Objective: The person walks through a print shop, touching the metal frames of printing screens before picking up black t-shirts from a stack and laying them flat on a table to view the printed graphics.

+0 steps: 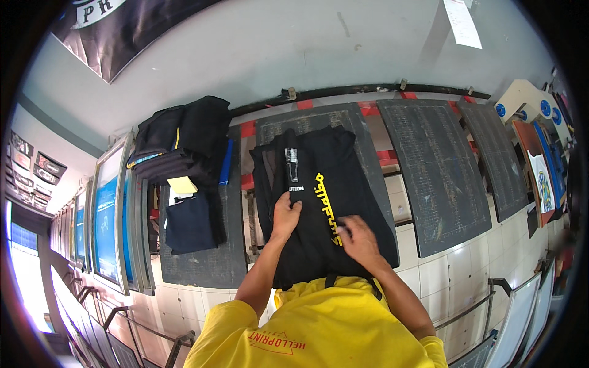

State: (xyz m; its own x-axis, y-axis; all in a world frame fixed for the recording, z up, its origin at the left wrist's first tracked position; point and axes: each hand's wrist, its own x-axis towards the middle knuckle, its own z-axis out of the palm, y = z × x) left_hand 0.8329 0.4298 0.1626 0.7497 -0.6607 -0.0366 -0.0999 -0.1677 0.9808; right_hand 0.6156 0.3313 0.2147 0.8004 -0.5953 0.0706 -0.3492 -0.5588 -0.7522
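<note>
1. A black fabric garment with slanting yellow lettering lies spread on a flat dark-grey rectangular board, directly in front of the person in the yellow shirt.
2. The left hand is on a narrow black fabric fold with a whitish print, left of the lettering; I cannot tell whether its fingers pinch the cloth or only press it.
3. The right hand is over the lower end of the lettering, fingers slightly bent and loosely parted, gripping nothing visible.
4. Left of the garment, a second dark-grey board carries a tall stack of folded black cloth and, nearer the person, a folded navy cloth beside a pale-yellow paper slip.
5. Further left stand upright rectangular framed panels with blue faces.
</note>
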